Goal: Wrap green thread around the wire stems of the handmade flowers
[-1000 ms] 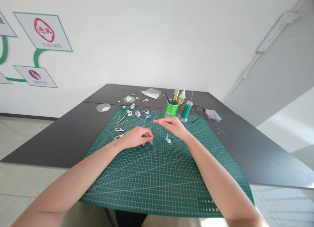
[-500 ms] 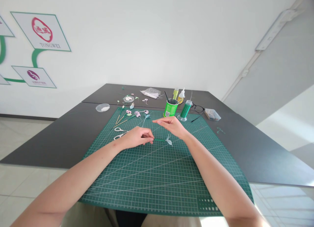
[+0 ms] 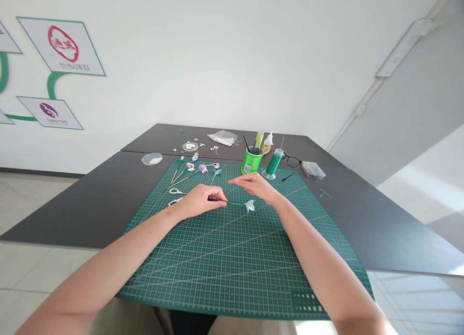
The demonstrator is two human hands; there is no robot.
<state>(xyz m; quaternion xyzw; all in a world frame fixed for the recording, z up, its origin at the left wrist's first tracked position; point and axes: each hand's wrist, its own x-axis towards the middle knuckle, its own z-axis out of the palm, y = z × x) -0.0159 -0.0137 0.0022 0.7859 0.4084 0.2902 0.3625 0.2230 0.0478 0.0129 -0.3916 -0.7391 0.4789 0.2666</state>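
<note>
My left hand point(image 3: 207, 199) pinches the green stem of a small artificial flower point(image 3: 250, 206) between thumb and fingers. The stem lies level, and its pale blue-white petals point right. Above and to the right of it, my right hand point(image 3: 255, 186) is raised with thumb and forefinger pressed together. Whatever those fingertips hold is too fine to make out. Partly hidden behind my left hand are scissors with white handles point(image 3: 176, 192). Beyond lie several pink flowers point(image 3: 203, 168) on sticks and a blue flower point(image 3: 216, 172), all on the green cutting mat point(image 3: 232, 267).
Behind my right hand stand a green can point(image 3: 252, 161) with tools, a spool of green thread point(image 3: 274, 162) and a glue bottle point(image 3: 268, 141). Glasses point(image 3: 293, 161) and a clear box point(image 3: 313, 170) are farther right. Shallow dishes point(image 3: 152, 159) and a plastic bag point(image 3: 223, 137) lie at the back.
The flower has turned about its stem, so its petals face differently, and the stem has risen slightly. My left fingers have shifted along with it; my right hand has moved slightly right.
</note>
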